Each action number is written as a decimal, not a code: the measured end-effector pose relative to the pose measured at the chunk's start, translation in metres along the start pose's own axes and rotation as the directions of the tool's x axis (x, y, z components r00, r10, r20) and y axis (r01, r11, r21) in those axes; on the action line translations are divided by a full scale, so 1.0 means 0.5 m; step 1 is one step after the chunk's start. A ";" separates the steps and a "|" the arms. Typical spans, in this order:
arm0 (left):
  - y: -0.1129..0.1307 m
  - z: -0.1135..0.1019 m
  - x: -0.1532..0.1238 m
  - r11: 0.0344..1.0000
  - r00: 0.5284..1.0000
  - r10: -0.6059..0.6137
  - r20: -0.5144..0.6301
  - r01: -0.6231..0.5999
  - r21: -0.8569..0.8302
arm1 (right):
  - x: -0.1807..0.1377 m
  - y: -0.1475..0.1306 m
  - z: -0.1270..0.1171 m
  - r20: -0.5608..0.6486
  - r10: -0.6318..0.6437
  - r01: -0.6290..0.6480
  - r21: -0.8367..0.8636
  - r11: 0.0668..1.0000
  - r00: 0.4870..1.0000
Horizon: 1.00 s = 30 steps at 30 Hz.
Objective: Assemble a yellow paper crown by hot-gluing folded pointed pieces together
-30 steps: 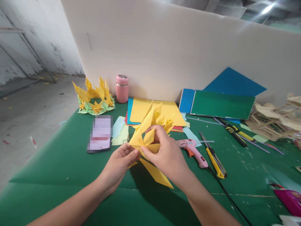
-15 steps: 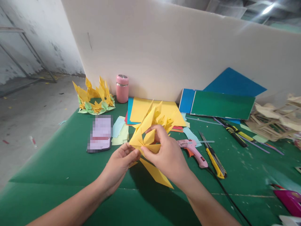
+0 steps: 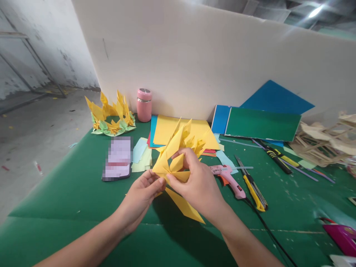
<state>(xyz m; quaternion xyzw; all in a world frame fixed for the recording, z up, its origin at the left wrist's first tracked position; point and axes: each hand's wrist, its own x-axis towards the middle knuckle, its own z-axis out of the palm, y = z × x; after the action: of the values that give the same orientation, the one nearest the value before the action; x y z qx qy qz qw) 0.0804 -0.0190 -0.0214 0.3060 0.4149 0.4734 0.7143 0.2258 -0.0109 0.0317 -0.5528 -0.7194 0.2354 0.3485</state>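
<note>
Between my hands is a yellow folded-paper crown (image 3: 174,145) with several pointed, leaf-like peaks. My left hand (image 3: 143,191) pinches its lower left edge between thumb and fingers. From the right, my right hand (image 3: 196,181) grips the front of the crown, thumb low and index finger curled over a fold. My right fingers hide part of the crown's middle. Below the hands, a flat pointed piece of yellow paper (image 3: 185,205) shows over the green table; whether it joins the crown I cannot tell.
A finished-looking yellow and green paper crown (image 3: 112,115), pink flask (image 3: 144,105) and phone (image 3: 118,157) are at left. Coloured sheets (image 3: 183,128) lie behind. On the right are a pink glue gun (image 3: 229,180) with its cord, a yellow utility knife (image 3: 254,191) and wooden models (image 3: 322,141).
Almost nothing differs. Both hands keep their hold on the yellow crown, and the view has shifted very slightly.
</note>
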 end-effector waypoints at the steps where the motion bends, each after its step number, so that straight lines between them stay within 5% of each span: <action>1: 0.000 0.001 0.000 1.000 1.000 0.003 0.000 -0.003 -0.005 | 0.000 0.000 0.000 -0.001 -0.004 0.004 0.003 1.000 1.000; 11: -0.003 0.000 0.002 0.992 0.999 -0.048 -0.013 0.046 -0.121 | 0.000 0.002 -0.001 -0.006 0.000 0.000 0.034 0.999 1.000; 30: -0.003 0.001 -0.001 0.999 0.999 -0.009 0.049 0.011 -0.044 | -0.005 -0.007 -0.001 0.018 -0.009 0.008 0.037 0.999 1.000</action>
<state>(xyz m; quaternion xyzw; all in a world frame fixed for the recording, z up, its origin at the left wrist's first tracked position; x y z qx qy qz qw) 0.0817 -0.0201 -0.0224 0.2992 0.3883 0.4715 0.7331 0.2245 -0.0144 0.0338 -0.5411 -0.7204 0.2521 0.3531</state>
